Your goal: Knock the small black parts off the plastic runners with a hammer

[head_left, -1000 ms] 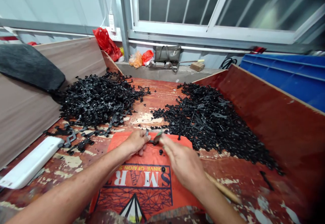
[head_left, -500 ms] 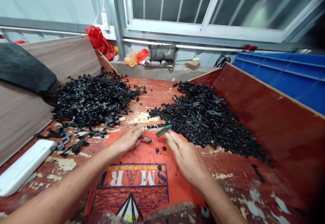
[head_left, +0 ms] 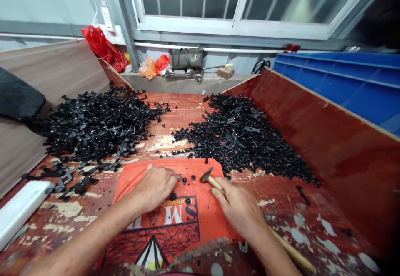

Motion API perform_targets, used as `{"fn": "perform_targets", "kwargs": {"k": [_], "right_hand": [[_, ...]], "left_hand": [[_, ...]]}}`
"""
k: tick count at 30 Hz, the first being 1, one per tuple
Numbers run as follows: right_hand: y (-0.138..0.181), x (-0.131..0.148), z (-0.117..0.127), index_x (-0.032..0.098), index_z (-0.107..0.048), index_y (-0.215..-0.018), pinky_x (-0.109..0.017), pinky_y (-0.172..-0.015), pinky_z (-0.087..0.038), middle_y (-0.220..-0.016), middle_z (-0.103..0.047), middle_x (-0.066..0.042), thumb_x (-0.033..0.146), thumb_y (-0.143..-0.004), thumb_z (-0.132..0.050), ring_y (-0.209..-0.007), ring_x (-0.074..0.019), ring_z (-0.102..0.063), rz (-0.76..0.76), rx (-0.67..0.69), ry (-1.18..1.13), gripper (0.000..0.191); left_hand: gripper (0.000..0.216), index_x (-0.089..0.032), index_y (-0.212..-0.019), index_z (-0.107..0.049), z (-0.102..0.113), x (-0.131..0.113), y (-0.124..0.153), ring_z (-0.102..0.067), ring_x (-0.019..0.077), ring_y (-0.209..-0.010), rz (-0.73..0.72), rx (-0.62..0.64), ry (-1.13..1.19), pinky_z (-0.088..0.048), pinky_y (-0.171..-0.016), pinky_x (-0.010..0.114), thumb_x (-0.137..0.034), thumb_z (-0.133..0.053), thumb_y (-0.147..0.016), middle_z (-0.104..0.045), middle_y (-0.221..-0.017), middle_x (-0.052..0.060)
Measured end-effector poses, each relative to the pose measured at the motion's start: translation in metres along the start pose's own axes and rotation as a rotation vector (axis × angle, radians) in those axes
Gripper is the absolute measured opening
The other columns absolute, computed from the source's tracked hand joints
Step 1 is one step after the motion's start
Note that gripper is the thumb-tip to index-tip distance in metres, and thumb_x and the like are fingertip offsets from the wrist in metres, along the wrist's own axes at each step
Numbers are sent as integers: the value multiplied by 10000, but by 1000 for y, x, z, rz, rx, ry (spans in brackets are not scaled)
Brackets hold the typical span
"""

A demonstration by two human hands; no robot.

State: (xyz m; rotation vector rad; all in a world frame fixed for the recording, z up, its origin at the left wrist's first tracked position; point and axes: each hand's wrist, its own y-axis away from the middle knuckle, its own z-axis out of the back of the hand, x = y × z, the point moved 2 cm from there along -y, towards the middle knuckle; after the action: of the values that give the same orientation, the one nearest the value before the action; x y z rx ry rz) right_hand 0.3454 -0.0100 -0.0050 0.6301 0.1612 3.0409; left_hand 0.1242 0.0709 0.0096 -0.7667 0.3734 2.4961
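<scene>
My right hand [head_left: 242,207] grips a hammer [head_left: 216,183] by its wooden handle, close to the dark green-brown head. The rest of the handle passes under my wrist and shows at the lower right. My left hand [head_left: 156,187] is closed over the orange printed cloth [head_left: 125,184], and the small end of a black part [head_left: 179,176] pokes out at its fingertips. Most of that part is hidden by the fingers. Small round black pieces [head_left: 188,201] lie on the cloth between my hands.
Heaps of black parts lie on the left [head_left: 90,126] and right [head_left: 246,138] of the worn red tabletop [head_left: 184,101]. Wooden boards [head_left: 312,121] wall the sides. A white device [head_left: 23,209] sits at left, and a blue crate [head_left: 340,84] stands beyond the right board.
The hammer has come down a little toward me, its head now tilted the other way. My left hand has moved nearer and turned knuckles-up over the cloth. The view has shifted right.
</scene>
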Motion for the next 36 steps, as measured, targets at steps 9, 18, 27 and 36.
{"fn": "perform_targets", "kwargs": {"k": [9,18,27,36], "right_hand": [[3,-6,-8,326,-597,-1171,-279,-605,-329,-834,-736,-2,325,-969,-418,-788,-233,-693,-37,25,-62,270],[2,-4,-6,324,-579,-1234,-281,-633,-359,-899,-748,-18,320,-986,-376,-830,-236,-697,-37,46,-107,320],[3,-5,-5,307,-582,-1247,-298,-702,-394,-999,-743,-38,324,-997,-355,-929,-242,-689,-11,32,-134,338],[2,-5,-6,301,-586,-1177,-290,-668,-410,-914,-742,-14,305,-989,-393,-873,-238,-694,-26,38,-123,270]], "left_hand": [[395,-194,-576,-510,-9,0,-11,-524,170,-630,-25,119,-107,-372,-712,281,-281,-310,-905,-628,-661,28],[395,-184,-621,-486,-13,3,-14,-541,168,-650,-102,143,-272,-313,-722,309,-265,-276,-946,-628,-671,31],[371,-185,-610,-413,-12,14,-11,-500,136,-615,-125,117,-56,-317,-660,262,-290,-302,-948,-529,-631,-14],[379,-185,-608,-453,-14,10,-15,-485,132,-578,-125,132,-119,-309,-635,266,-280,-306,-944,-554,-614,-9]]}}
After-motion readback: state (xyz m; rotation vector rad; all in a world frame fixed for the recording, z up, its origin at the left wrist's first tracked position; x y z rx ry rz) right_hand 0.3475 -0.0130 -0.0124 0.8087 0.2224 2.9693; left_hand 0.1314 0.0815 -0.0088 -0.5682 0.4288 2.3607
